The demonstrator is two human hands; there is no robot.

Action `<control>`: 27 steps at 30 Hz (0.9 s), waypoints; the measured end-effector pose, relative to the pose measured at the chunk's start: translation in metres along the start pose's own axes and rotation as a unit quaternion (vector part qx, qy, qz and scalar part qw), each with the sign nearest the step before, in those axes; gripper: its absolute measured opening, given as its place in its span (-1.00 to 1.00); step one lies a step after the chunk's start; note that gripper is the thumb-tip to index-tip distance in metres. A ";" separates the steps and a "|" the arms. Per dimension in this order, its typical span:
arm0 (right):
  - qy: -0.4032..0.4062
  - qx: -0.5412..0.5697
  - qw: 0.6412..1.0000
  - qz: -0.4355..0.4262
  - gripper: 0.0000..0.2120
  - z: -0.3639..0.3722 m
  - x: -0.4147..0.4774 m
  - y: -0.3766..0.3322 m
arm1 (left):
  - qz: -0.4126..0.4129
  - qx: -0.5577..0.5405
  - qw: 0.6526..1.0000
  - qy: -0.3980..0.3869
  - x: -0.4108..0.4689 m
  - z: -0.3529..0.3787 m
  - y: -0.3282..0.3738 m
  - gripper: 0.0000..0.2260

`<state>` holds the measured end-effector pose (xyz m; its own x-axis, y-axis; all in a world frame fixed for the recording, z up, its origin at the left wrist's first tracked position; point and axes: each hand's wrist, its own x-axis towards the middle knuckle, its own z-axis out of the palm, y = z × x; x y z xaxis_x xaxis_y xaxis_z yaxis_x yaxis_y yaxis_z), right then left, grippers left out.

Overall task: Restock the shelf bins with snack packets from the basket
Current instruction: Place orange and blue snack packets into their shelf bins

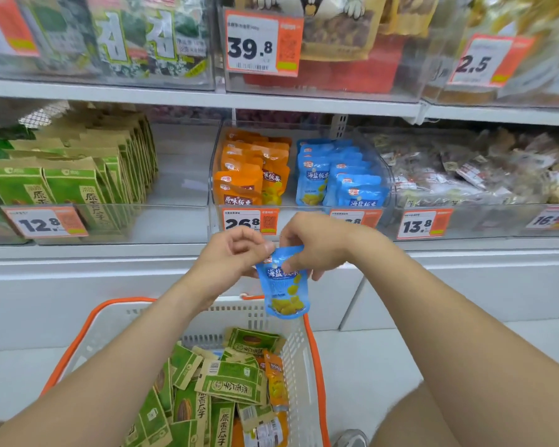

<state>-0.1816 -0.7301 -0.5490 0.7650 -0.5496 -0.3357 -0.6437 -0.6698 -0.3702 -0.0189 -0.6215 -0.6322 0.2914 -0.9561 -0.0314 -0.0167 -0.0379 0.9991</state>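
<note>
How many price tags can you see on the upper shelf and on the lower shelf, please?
Upper shelf price tags: 3
Lower shelf price tags: 5
Total: 8

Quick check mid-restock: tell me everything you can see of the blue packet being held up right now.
The blue packet is a small glossy pouch, seemingly plastic film, with white characters across its upper half and yellow pieces pictured near the bottom. It hangs roughly upright, tilted slightly, above the far rim of the basket and below the shelf bins. Both the left hand and the right hand pinch its top edge; nothing else touches it.
</note>
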 end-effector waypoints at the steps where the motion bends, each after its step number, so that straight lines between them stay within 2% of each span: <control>1: 0.029 0.012 0.999 -0.010 -0.86 -0.006 -0.004 0.001 | 0.014 0.023 1.000 0.000 -0.001 0.005 0.006 -0.72; 4: 0.117 0.030 0.992 -0.043 -0.88 -0.023 -0.015 0.004 | 0.040 0.088 0.995 -0.024 -0.005 0.022 0.020 -0.68; 8: 0.220 0.063 0.973 -0.040 -0.82 -0.038 -0.025 0.010 | 0.081 0.093 0.992 0.002 0.002 0.039 0.036 -0.55; 12: 0.372 0.072 0.925 -0.016 -0.73 -0.052 -0.021 0.024 | 0.140 0.104 0.983 0.054 0.024 0.052 0.060 -0.58; 15: 0.453 0.074 0.888 -0.025 -0.73 -0.060 -0.018 0.034 | 0.197 0.136 0.968 0.079 0.044 0.060 0.074 -0.58; 19: 0.477 0.160 0.863 -0.050 -0.80 -0.066 -0.014 0.054 | 0.243 0.171 0.944 0.143 0.069 0.073 0.085 -0.66; 23: 0.492 0.120 0.861 0.040 -0.70 -0.068 -0.001 0.090 | 0.231 0.218 0.922 0.220 0.094 0.081 0.084 -0.67; 27: 0.472 0.121 0.867 0.105 -0.62 -0.067 0.007 0.111 | 0.170 0.288 0.915 0.227 0.123 0.085 0.076 -0.56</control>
<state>-0.2457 -0.8414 -0.5346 0.2329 -0.8871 0.3984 -0.6691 -0.4435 -0.5963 -0.0657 -0.7662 -0.5620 0.5402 -0.7272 0.4235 -0.6434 -0.0325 0.7648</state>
